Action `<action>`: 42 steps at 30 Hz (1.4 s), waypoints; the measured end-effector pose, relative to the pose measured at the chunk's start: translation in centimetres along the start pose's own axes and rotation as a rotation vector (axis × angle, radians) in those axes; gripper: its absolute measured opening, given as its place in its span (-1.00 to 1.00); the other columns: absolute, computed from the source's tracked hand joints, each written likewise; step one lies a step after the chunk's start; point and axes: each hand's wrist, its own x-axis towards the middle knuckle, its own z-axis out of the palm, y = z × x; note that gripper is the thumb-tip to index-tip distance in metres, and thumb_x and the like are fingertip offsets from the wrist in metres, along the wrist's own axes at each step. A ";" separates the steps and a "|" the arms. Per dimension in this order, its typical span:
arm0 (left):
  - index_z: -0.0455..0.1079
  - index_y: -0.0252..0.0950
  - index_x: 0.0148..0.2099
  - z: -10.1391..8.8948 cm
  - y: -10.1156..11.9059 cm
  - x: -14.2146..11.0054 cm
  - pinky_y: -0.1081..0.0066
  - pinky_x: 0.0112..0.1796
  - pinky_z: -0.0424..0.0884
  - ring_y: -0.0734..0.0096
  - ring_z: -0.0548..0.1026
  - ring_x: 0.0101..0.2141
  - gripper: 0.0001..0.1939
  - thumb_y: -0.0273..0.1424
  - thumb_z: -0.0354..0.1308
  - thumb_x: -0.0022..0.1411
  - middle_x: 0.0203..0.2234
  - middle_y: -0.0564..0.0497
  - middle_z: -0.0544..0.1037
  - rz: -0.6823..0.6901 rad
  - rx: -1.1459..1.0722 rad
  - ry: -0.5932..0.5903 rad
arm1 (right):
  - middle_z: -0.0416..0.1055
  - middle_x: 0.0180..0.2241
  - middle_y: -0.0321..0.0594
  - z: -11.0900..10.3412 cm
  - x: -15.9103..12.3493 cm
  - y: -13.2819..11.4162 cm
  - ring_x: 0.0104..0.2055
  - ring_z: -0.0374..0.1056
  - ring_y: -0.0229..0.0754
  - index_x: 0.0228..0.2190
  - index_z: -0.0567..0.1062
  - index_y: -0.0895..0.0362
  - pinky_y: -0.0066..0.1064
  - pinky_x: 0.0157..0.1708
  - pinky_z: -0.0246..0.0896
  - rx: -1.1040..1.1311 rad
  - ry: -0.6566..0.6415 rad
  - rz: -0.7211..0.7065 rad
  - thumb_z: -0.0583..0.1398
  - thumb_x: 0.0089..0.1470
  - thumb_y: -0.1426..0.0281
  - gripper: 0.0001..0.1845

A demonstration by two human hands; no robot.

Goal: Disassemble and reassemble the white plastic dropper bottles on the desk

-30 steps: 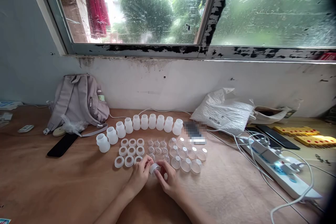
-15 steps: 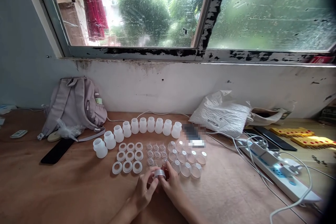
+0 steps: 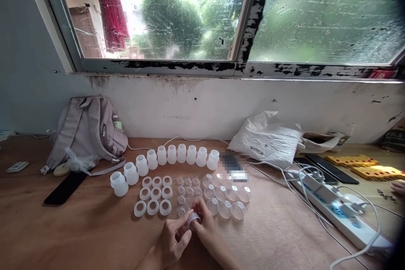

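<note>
A translucent white ring [image 3: 193,218] is held between both hands over the table. My right hand [image 3: 205,223] grips its right side with fingers and thumb. My left hand [image 3: 175,236] is closed at its left, index fingertip on the ring and thumb below. Just beyond my fingers lie small clear ringed parts [image 3: 180,190] in rows. Similar translucent rings [image 3: 153,207] form a grid to the left. Clear dome-shaped caps [image 3: 225,209] stand in rows to the right. Behind them, several frosted white bottles [image 3: 171,154], open at the top, stand in an arc.
A backpack [image 3: 91,130] and a black phone [image 3: 65,187] are at the left. A silver mailing bag [image 3: 265,137] leans by the wall. On the right lie a power strip [image 3: 335,206] with loose cables and yellow parts [image 3: 378,173]. Another person's hand [image 3: 399,187] shows at the right edge.
The ring has tilted in my fingers, and my right fingers have curled further over it. My view has shifted slightly. Another person's hand has appeared at the right edge.
</note>
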 end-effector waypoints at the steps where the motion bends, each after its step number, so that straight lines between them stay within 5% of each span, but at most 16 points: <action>1: 0.22 -0.41 0.08 0.0 -0.1 0.0 0.51 -0.62 0.27 0.49 0.31 -0.69 -0.51 -0.29 -0.10 0.13 -0.71 0.04 0.38 0.012 0.023 0.006 | 0.13 -0.57 -0.39 0.1 -0.1 0.1 -0.54 0.08 -0.33 -0.51 0.14 0.08 -0.54 -0.57 0.03 -0.004 -0.004 -0.006 -0.03 -0.33 0.58 -0.77; 11: 0.29 -0.40 0.04 -0.2 -0.2 -0.1 0.48 -0.60 0.27 0.47 0.29 -0.71 -0.57 -0.33 -0.06 0.14 -0.74 0.04 0.38 0.047 0.182 -0.005 | 0.13 -0.59 -0.41 0.2 -0.1 1.3 -0.55 0.05 -0.35 -0.48 0.18 0.10 -0.55 -0.59 -0.02 0.001 -0.049 -0.013 0.00 -0.33 0.60 -0.75; 18: 0.20 -0.24 0.04 0.7 0.8 0.2 0.51 -0.58 0.34 0.53 0.36 -0.66 -0.64 -0.32 -0.16 0.21 -0.43 -0.01 0.50 -0.173 0.012 0.147 | 0.23 -0.55 -0.36 -0.7 0.3 -0.3 -0.51 0.14 -0.32 -0.39 0.30 0.13 -0.51 -0.51 0.08 -0.065 -0.118 -0.022 0.05 -0.08 0.49 -0.88; 24: 0.14 -0.28 -0.08 0.7 0.0 0.7 0.54 -0.67 0.25 0.61 0.27 -0.74 -0.70 -0.24 -0.23 0.24 -0.53 0.08 0.41 -0.319 -0.167 0.261 | 0.24 -0.52 -0.33 -1.5 0.4 -1.1 -0.56 0.15 -0.33 -0.17 0.30 0.11 -0.50 -0.57 0.08 0.040 -0.204 0.013 0.02 0.07 0.22 -0.69; 33: 0.12 -0.27 -0.21 0.2 -0.3 1.1 0.60 -0.76 -0.05 0.63 0.08 -0.79 -0.69 -0.14 -0.22 0.20 -0.73 0.20 0.23 -0.406 -0.485 0.172 | 0.10 -0.64 -0.40 -0.9 0.2 -0.9 -0.58 0.01 -0.35 -0.60 0.21 0.13 -0.50 -0.58 -0.07 -0.061 -0.226 0.023 0.00 0.06 0.14 -0.63; 35: 0.12 -0.28 -0.21 0.0 0.0 1.0 0.59 -0.74 -0.06 0.64 0.07 -0.77 -0.65 -0.12 -0.30 0.22 -0.72 0.19 0.22 -0.383 -0.487 0.159 | 0.07 -0.65 -0.40 -0.8 0.1 -1.0 -0.58 -0.01 -0.35 -0.63 0.17 0.13 -0.50 -0.58 -0.10 -0.093 -0.219 0.012 -0.01 0.07 0.15 -0.62; 42: 0.10 -0.27 -0.31 -0.5 1.4 1.6 0.57 -0.64 -0.06 0.63 0.02 -0.69 -0.73 -0.15 -0.09 0.16 -0.73 0.24 0.02 -0.389 -0.376 0.150 | -0.01 -0.65 -0.41 -1.5 0.0 -2.2 -0.57 -0.07 -0.36 -0.65 0.14 0.13 -0.48 -0.57 -0.17 -0.156 -0.219 0.006 0.01 0.08 0.18 -0.61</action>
